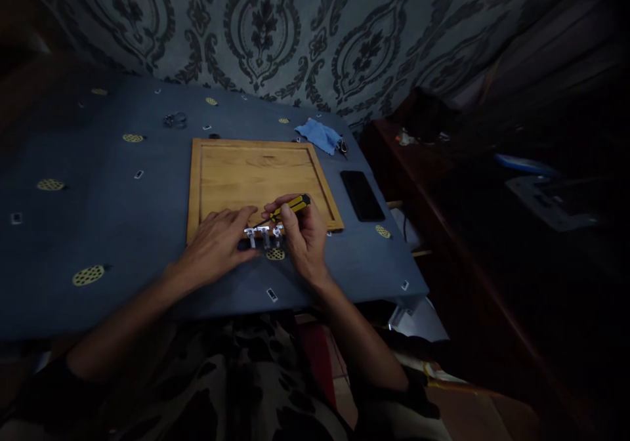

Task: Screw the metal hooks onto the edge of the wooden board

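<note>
A wooden framed panel lies flat on the blue cloth, and a row of 3 small shiny fittings sits along its front edge. My left hand rests over the front left part of the panel. Its thumb and forefinger bracket the leftmost fitting, with the thumb against its lower end. Held in my right hand is a screwdriver with a yellow and black handle, tilted down to the left. Its thin shaft reaches toward the leftmost fitting; whether the tip touches a screw is too small to tell.
A black phone lies right of the panel. Behind it are a crumpled blue cloth and a small dark object. Scissors lie at the back left. A patterned wall borders the table; dark furniture stands at the right.
</note>
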`<move>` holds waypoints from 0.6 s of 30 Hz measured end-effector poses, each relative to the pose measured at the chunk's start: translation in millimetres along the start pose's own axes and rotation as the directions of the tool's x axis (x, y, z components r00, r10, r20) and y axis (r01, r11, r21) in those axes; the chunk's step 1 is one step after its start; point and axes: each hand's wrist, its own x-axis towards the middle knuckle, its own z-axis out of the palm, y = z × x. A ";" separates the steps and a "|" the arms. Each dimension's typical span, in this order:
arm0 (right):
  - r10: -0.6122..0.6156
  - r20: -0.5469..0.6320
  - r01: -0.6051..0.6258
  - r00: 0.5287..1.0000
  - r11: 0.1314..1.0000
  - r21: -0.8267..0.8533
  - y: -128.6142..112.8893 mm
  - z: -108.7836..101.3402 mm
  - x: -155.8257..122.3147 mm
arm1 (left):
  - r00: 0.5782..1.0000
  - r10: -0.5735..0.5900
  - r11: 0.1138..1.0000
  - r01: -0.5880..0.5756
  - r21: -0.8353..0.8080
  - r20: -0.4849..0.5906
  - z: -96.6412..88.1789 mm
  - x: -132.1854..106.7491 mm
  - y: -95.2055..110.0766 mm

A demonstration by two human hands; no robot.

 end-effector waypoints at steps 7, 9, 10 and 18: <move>0.024 0.016 -0.023 1.000 1.000 -0.017 3.7 -0.7 -0.3 | 1.000 0.021 0.999 -0.021 -0.025 -0.014 2.4 1.1 -3.5; 0.023 0.017 -0.022 1.000 1.000 -0.019 5.1 -0.4 0.0 | 0.999 0.026 0.999 -0.026 -0.025 -0.021 3.0 1.1 -4.1; 0.022 0.018 -0.022 1.000 1.000 -0.019 5.5 -0.2 0.2 | 0.999 0.027 0.999 -0.027 -0.024 -0.025 3.2 1.0 -4.4; 0.009 0.046 -0.007 0.999 0.999 -0.046 4.6 1.0 2.8 | 0.996 0.060 0.997 -0.063 -0.043 -0.065 5.0 -0.7 -7.7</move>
